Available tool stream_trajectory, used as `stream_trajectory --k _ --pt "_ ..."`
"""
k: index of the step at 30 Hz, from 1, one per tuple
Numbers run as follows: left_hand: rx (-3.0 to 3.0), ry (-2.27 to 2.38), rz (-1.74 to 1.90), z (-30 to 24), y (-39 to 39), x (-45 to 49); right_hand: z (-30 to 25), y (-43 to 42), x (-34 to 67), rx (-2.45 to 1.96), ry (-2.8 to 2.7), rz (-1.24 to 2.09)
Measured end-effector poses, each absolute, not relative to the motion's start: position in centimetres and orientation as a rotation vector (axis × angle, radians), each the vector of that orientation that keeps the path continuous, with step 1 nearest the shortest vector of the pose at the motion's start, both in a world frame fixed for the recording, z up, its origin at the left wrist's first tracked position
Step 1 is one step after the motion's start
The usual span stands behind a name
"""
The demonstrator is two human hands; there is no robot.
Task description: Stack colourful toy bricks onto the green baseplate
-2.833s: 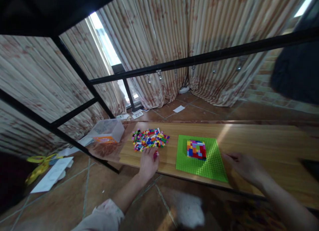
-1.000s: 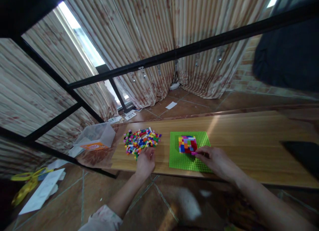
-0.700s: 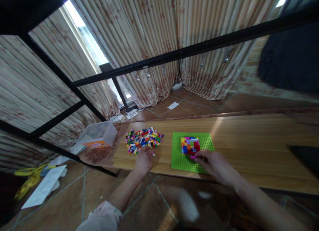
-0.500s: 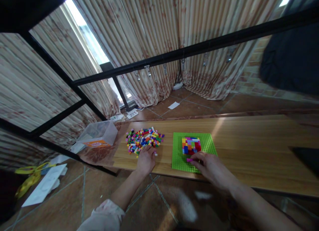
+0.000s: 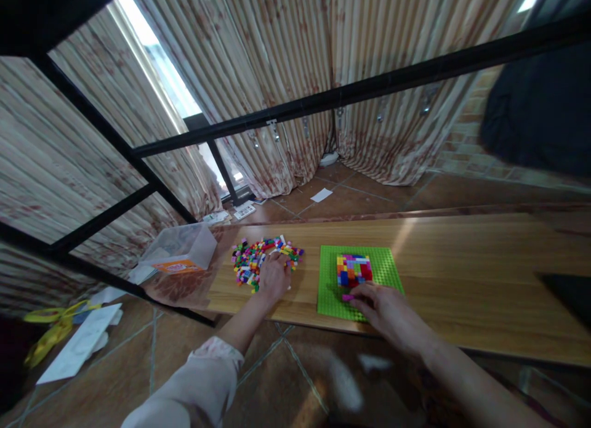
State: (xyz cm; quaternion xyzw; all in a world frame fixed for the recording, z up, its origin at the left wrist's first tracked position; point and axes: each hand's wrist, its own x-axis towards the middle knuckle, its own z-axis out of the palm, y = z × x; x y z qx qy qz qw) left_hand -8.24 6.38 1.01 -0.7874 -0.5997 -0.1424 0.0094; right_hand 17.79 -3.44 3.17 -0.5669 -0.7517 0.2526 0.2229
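Striped curtains behind, black frame bars across the view, tiled floor below a long wooden board. Far left on the floor: yellow tape and white papers. Next, a clear plastic tub at the board's left end. Then the heap of small coloured bricks — loose, spread flat on the wood. Left hand laid on the heap's right part, fingers spread and bent down among the pieces; whether any brick is pinched there cannot be told. Further right, a green studded baseplate lying flat, with a multicoloured block of bricks pressed onto its far middle. Right hand over the plate's near edge, fingertips closed on a small magenta brick, just near of the built block and seemingly touching the plate. Likely very light, hard and smooth — easy to flick away or drop. Best pinched by its two side walls, studs up, then pressed straight down. Far right: dark cloth shape hanging, dark object at the board's edge.
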Motion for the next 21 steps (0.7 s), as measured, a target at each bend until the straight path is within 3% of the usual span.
stream_trajectory --k 9,15,21 --pt "-2.521 -1.841 -0.742 1.0 5.7 -8.1 2.9 -2.8 12.1 -1.622 -2.031 0.528" --pt "-2.694 -2.182 -1.377 1.8 3.7 -6.2 2.4 -1.8 8.4 -1.752 -2.233 0.331" --pt "-2.662 -2.545 -1.988 3.2 2.5 -4.2 2.3 -1.2 9.0 -1.771 -2.200 0.337"
